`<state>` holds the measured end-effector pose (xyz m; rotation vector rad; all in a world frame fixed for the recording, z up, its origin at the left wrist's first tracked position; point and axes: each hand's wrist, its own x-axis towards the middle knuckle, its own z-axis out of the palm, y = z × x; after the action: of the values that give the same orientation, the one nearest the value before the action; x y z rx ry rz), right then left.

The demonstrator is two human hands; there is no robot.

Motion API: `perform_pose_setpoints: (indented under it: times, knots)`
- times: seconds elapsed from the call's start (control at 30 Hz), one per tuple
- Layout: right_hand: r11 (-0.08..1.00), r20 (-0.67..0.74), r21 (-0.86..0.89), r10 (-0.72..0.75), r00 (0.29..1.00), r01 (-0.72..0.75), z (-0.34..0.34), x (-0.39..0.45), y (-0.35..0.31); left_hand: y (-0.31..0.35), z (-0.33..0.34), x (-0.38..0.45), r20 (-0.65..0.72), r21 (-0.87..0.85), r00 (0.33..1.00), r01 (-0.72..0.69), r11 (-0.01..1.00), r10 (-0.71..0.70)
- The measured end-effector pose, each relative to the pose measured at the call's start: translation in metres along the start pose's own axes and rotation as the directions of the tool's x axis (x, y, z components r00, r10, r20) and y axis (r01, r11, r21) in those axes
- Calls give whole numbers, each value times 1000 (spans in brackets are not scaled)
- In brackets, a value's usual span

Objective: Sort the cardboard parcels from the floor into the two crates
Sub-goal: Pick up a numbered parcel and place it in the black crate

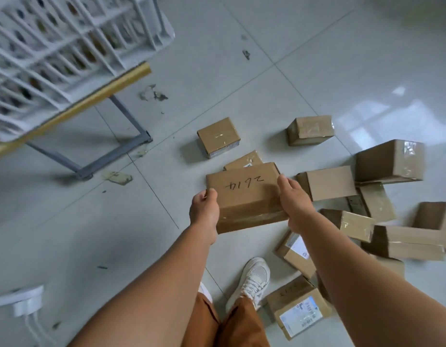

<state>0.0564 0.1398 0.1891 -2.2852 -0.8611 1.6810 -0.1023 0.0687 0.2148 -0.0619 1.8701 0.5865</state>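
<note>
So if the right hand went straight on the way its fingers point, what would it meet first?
The right hand grips the handwritten parcel and points up the picture. First in that line looks to be the taped parcel on the floor, though depth is unclear.

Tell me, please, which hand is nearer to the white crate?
Left. The left hand grips the held parcel's left edge, on the side toward the white crate; the right hand grips its right edge, farther away.

Crate (66, 46) far left; parcels (367, 196) right (on floor (91, 221)).
</note>
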Motion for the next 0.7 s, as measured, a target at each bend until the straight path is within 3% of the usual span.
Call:
perform_pose_setpoints:
  times: [0.4, 0.7]
  knots:
    - [923, -127, 273, -244, 961, 270, -68, -177, -131, 111, -43, -188, -86, -269, 946, -323, 907, 311]
    - [807, -127, 336, -473, 872, 486, -91, -290, -214, 172, -91, -296, -265, -439, 845, -534, 722, 464]
